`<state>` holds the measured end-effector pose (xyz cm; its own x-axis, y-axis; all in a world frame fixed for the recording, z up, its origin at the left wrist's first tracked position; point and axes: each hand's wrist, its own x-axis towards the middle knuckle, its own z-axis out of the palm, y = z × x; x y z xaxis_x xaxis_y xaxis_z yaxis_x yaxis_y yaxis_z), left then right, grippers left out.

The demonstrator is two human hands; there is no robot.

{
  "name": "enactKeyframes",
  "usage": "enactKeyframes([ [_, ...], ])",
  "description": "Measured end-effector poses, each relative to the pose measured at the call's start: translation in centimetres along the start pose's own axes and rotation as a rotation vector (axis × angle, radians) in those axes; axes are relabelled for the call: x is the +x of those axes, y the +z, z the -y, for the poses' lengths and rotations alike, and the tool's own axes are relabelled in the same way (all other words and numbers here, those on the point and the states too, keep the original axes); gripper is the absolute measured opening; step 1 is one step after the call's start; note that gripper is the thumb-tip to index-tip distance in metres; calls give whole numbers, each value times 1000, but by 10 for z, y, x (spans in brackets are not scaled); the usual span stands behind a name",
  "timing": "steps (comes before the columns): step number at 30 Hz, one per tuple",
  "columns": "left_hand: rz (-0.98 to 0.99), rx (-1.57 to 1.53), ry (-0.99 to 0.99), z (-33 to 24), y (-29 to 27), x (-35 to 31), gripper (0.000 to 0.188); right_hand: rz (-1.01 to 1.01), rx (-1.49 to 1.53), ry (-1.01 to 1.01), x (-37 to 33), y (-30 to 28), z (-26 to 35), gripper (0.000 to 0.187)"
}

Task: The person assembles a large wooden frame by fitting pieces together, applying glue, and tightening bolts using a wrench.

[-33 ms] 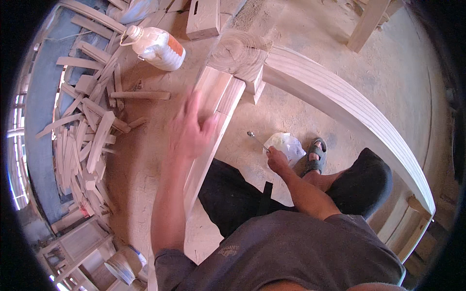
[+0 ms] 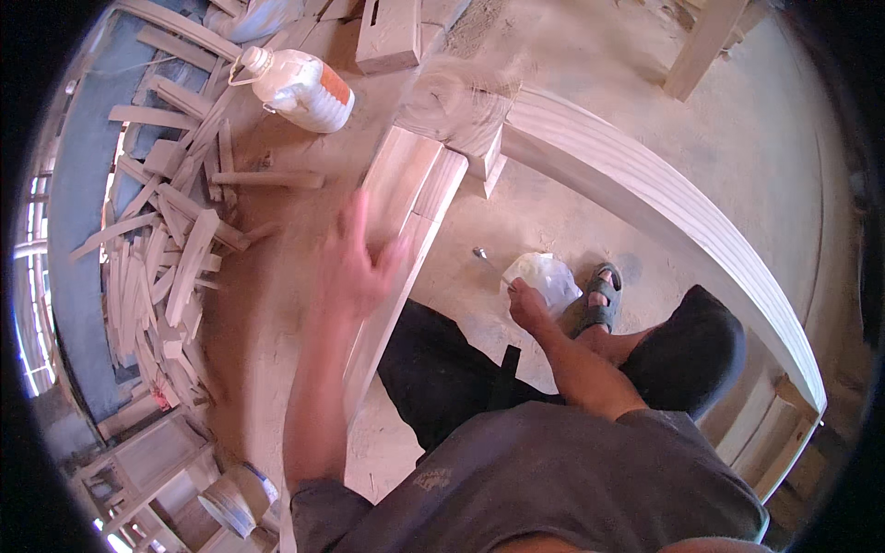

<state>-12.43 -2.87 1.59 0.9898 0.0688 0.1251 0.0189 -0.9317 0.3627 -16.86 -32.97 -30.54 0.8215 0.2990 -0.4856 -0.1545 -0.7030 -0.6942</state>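
My left hand (image 2: 358,267) is over a pale wooden rail (image 2: 406,175), blurred by motion, with thumb and fingers apart and nothing seen in it. Whether the palm presses on the wood I cannot tell. A thin metal tool with a small rounded head, like a spoon (image 2: 480,253), is gripped in my right hand (image 2: 527,306). That hand is in front of a whitish plastic bag (image 2: 553,281) on the floor, and its fingers partly hide the tool's handle. At its far end the rail meets a square wooden post end (image 2: 442,97) with growth rings.
A curved wooden beam (image 2: 645,175) sweeps round my right side. Scrap wood (image 2: 147,276) is heaped at the left, near a white plastic jug (image 2: 313,97) with an orange label. A slotted wooden block (image 2: 389,37) stands beyond; a bucket (image 2: 235,507) is at lower left.
My left hand has slid a little toward me along the rail. The right hand stays in nearly the same place, and the tool's head has shifted slightly.
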Motion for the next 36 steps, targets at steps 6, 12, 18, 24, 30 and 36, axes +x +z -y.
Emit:
enactKeyframes([
  [6, 235, 85, -357, 39, -48, -130, 92, -27, -73, 110, 6, 9, 19, 15],
  [12, 149, 168, -306, 55, -50, -171, 94, -130, 108, 153, 4, 4, 46, 11],
  [18, 124, 125, -265, 54, -53, -156, 89, -157, 170, 45, -16, -22, 114, 7],
  [24, 103, -17, -342, 54, -68, -145, 79, -140, 703, 95, -79, -103, 224, 11],
  [30, 90, -35, -387, 53, -72, -142, 78, -373, 238, -192, 2, -228, 367, 20],
  [36, 70, -66, -406, 58, -76, -130, 73, -569, -84, -342, 152, -244, 373, 25],
])
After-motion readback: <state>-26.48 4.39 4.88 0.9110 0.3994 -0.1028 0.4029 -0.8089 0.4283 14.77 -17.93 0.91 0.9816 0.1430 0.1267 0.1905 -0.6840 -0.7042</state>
